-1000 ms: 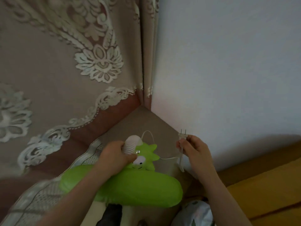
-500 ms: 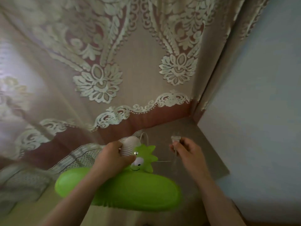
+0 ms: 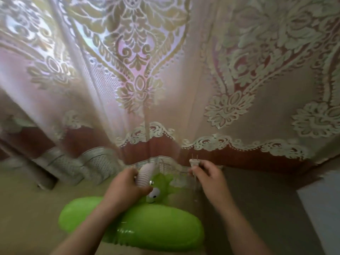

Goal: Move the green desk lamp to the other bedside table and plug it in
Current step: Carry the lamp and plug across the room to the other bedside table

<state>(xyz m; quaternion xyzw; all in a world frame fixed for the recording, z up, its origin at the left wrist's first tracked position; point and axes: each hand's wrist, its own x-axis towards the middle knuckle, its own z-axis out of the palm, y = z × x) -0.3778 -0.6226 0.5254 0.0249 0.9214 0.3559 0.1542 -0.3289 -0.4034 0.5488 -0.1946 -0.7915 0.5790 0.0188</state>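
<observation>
Person's left hand is wrapped around the white ribbed gooseneck of the green desk lamp, fingers curled tight on it, thumb pressed near the small metal button by the cartoon eye. Lamp is carried low in the near centre of the view: long oval green shade nearest the person, spiky cartoon-face body just beyond it, neck arching up into the left hand. Right hand is just right of the lamp, apart from it, pinching the white two-pin plug between thumb and fingertips, pins pointing up and away; other fingers folded in. Thin white cord hangs down from the plug under the right hand, motion-blurred, can't trace where it meets the lamp. Straight ahead, filling the whole far side: lace curtain with large floral pattern, backlit at left and centre, darker at right, scalloped hem over a dark red band. It hangs directly beyond both hands and hides whatever is behind it. Floor below is a dull olive-tan, blurred. Pale wall section shows at the near right edge. Dark post-like shape at far left under the curtain, too blurred to identify.
</observation>
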